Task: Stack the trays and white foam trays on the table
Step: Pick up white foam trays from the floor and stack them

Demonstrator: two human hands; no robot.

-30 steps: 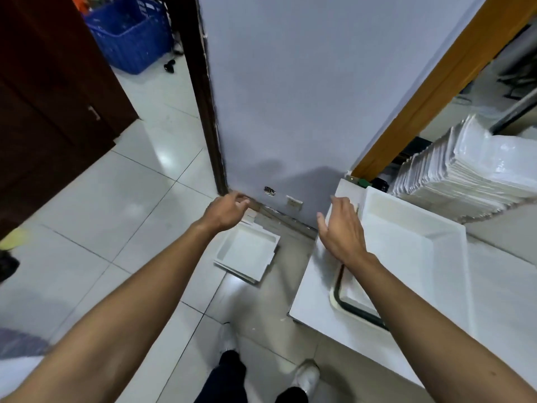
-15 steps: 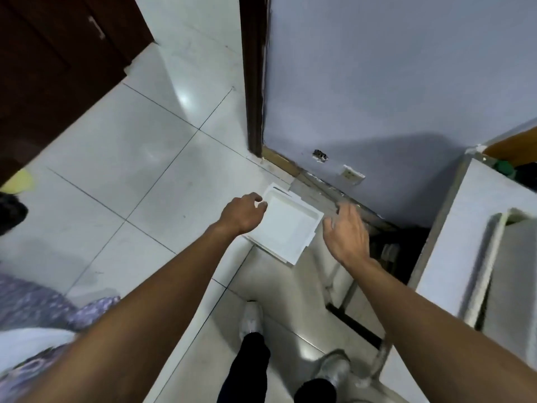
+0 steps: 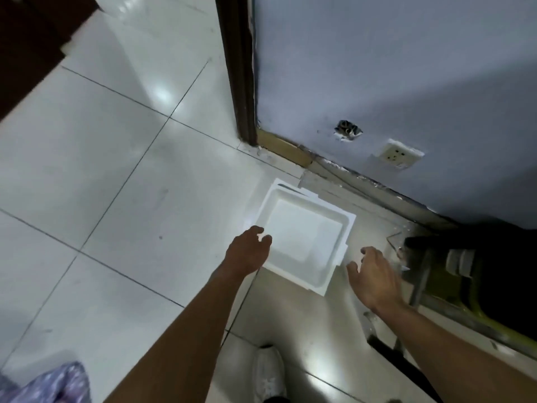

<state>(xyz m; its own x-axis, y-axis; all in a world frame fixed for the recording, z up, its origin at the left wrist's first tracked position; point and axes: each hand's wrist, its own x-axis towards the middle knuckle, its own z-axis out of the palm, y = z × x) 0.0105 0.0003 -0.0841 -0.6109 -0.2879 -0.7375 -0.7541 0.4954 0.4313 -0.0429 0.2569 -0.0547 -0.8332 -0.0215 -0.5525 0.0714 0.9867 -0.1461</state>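
Most of what we see is glossy, pale tiled floor, running to its far edge beneath a blue-grey wall. A dark door frame stands upright at the wall's left end. Along the floor's right edge a metal frame sits in deep shadow, and we cannot tell what it belongs to.

The white foam trays lie on the floor near its far edge, just short of the foot of the wall, hollow side up. Corners of other trays poke out from under the top one at its far and right sides. They form a small, loose pile that we cannot count.

A patterned purple cloth shows at the floor's near left corner.

Our left hand is at the top tray's near left rim, fingers loosely curled and gripping nothing. We cannot tell whether the fingertips touch the foam. Our right hand hovers just beside the pile's right side, apart from it, with its fingers spread, relaxed and empty.

A white shoe stands at the floor's near edge, between our forearms. Low on the wall sits a white socket, and just to its left is a ragged hole.
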